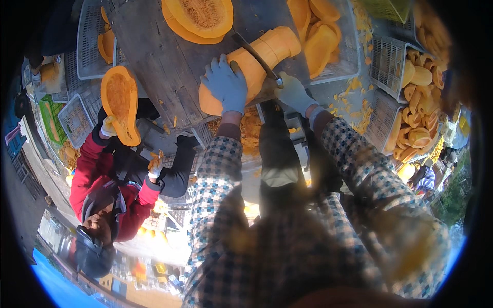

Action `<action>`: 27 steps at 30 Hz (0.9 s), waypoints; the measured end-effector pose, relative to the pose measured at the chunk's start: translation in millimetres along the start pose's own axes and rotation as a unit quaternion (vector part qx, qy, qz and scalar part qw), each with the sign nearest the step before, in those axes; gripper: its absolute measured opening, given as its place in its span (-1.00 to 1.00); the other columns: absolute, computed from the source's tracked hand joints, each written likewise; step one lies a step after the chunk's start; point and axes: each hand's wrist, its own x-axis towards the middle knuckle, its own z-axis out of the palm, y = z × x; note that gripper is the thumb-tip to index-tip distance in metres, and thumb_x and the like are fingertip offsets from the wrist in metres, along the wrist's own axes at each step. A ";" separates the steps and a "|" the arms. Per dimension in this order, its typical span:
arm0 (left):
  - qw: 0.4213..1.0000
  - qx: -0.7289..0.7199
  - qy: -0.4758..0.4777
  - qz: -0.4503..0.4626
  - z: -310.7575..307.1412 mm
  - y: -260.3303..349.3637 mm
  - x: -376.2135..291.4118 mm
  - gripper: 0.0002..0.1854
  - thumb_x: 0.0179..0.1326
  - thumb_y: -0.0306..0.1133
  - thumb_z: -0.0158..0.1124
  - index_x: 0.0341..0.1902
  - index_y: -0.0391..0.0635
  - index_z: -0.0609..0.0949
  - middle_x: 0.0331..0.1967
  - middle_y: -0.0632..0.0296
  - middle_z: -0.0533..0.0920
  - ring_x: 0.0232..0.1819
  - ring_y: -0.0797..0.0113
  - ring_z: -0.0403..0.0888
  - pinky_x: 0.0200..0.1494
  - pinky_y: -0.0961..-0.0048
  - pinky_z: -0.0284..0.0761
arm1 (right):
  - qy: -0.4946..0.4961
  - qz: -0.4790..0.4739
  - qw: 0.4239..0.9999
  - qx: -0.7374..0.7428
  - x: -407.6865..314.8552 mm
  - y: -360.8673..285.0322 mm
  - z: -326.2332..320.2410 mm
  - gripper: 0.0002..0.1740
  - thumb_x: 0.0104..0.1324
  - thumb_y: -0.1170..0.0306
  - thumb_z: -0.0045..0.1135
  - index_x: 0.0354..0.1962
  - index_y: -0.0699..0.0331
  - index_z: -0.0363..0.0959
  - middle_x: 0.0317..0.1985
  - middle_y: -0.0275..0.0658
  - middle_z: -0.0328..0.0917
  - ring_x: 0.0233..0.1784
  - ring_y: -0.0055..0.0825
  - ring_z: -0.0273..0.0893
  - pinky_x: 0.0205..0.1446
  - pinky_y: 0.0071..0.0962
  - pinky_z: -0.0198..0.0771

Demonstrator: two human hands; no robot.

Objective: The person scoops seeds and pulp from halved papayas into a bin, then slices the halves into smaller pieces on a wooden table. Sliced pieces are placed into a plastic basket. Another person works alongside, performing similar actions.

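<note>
A whole orange squash point(276, 46) with a long neck lies aslant on a dark wooden table point(154, 50). My left hand point(227, 82), in a pale work glove, holds the squash at its bulbous end from above, fingers spread over it. In my gloved right hand point(294, 91) is the handle of a large knife point(256, 56). Its blade runs across the squash, just to the right of my left hand; how deep it sits I cannot tell. Stacked squash halves point(202, 17), cut side up with fibrous flesh showing, rest at the table's far edge.
To the left a seated co-worker point(111, 208) in a red jacket holds up a hollowed squash half point(120, 102). A plastic crate point(352, 46) with squash pieces stands right of the table. Farther right, crates point(389, 65) brim with pieces. Orange scraps point(354, 104) litter the floor.
</note>
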 end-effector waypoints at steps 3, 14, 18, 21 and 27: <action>0.997 -0.059 0.056 -0.009 -6.0 -11.6 -5.0 -0.57 0.32 -0.18 0.06 0.19 -0.09 0.54 0.19 0.05 0.51 0.21 -0.01 0.42 0.25 -0.18 0.20 | 0.002 -0.009 1.000 0.013 -21.5 -7.8 -30.9 -0.68 0.17 0.32 0.11 -0.14 0.25 0.37 -0.38 0.05 0.58 -0.22 0.11 0.57 -0.17 -0.04 0.43; 0.991 -0.087 0.091 -0.050 -3.9 -41.3 -30.2 -0.55 0.25 -0.16 0.11 0.15 -0.11 0.57 0.02 -0.02 0.55 0.03 -0.09 0.48 0.03 -0.02 0.38 | -0.044 0.031 0.997 -0.051 -87.0 -52.1 -31.4 -0.73 0.14 0.35 0.09 -0.20 0.25 0.38 -0.39 0.00 0.58 -0.20 0.05 0.56 -0.15 -0.01 0.43; 0.993 -0.058 0.092 -0.053 -3.0 -40.7 -29.7 -0.54 0.25 -0.14 0.10 0.16 -0.09 0.57 0.02 0.01 0.55 0.05 -0.08 0.47 0.04 -0.04 0.34 | -0.055 0.036 0.996 -0.065 -67.6 -39.5 -17.0 -0.72 0.15 0.34 0.09 -0.20 0.26 0.38 -0.30 0.05 0.58 -0.14 0.07 0.56 -0.07 -0.02 0.43; 0.992 -0.061 0.086 -0.064 -1.1 -41.3 -31.9 -0.52 0.26 -0.13 0.09 0.20 -0.06 0.54 0.11 0.00 0.53 0.13 -0.07 0.44 0.10 -0.05 0.30 | -0.037 0.024 0.996 -0.075 -31.0 -27.5 17.8 -0.71 0.14 0.34 0.10 -0.19 0.27 0.38 -0.27 0.07 0.58 -0.12 0.08 0.55 -0.03 -0.02 0.43; 0.989 -0.086 0.074 -0.094 5.2 -42.6 -33.9 -0.51 0.31 -0.14 0.06 0.26 -0.04 0.51 0.22 -0.02 0.49 0.22 -0.08 0.40 0.18 -0.03 0.26 | -0.075 0.029 0.997 0.000 -18.6 -19.6 15.7 -0.68 0.13 0.35 0.12 -0.17 0.28 0.35 -0.32 0.08 0.58 -0.17 0.08 0.56 -0.09 -0.04 0.44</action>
